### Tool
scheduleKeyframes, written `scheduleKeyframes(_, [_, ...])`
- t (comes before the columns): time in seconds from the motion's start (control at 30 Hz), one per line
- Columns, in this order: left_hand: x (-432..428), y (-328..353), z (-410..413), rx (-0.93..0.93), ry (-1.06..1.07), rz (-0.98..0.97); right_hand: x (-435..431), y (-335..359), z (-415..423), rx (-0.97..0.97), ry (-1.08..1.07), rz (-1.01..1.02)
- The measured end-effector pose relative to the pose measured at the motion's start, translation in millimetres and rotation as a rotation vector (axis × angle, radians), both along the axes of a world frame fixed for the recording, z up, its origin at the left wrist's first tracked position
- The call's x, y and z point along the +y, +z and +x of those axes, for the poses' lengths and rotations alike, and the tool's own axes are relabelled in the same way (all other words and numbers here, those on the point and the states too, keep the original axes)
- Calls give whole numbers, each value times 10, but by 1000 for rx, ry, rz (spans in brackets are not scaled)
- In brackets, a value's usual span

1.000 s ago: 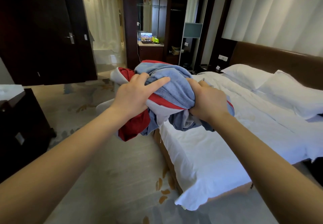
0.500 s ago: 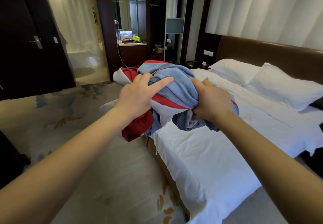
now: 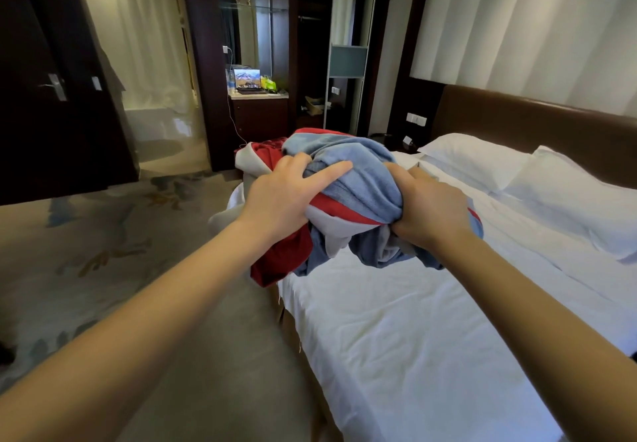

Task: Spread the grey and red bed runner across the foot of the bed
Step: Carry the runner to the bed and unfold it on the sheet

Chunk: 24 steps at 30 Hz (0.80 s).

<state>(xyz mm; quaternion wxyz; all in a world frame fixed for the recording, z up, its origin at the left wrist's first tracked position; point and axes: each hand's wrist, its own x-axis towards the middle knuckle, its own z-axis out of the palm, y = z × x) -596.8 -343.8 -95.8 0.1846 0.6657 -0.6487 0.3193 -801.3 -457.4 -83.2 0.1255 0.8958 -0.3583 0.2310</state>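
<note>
The bed runner (image 3: pixel 358 183) is a crumpled bundle of grey-blue, red and white cloth, held in the air over the left edge of the bed (image 3: pixel 413 338). My left hand (image 3: pixel 279 197) grips its left side, with the index finger stretched across the top. My right hand (image 3: pixel 427 207) clutches its right side. Loose red and grey folds hang below my hands. The bed has a white sheet and runs from the lower right up to a brown headboard (image 3: pixel 517 121).
Two white pillows (image 3: pixel 472 159) lie at the headboard. Patterned carpet (image 3: pixel 86 252) covers the floor to the left of the bed. A dark cabinet with a laptop (image 3: pixel 246 80) stands at the back, beside a dark door (image 3: pixel 51 86) and a curtained glass partition.
My view has swung left to right, so the door and the cabinet slid left and the dark furniture at the left edge left the frame. My hands keep the same grip on the bundle.
</note>
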Motion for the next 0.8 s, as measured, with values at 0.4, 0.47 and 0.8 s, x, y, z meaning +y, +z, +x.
scheduleKeyframes(0.4, [-1214,-116,868,-5,-81,46,-1079,-187,804,-24,-57,65])
scheduleKeyframes(0.47, [-1451,-133,1040,-6,-118,54,-1238,-231,938,-29,-93,73])
scheduleKeyframes(0.8, [-2658,-21,1788,-48,-336,62,-1898,-156,1530,-71,-341,83])
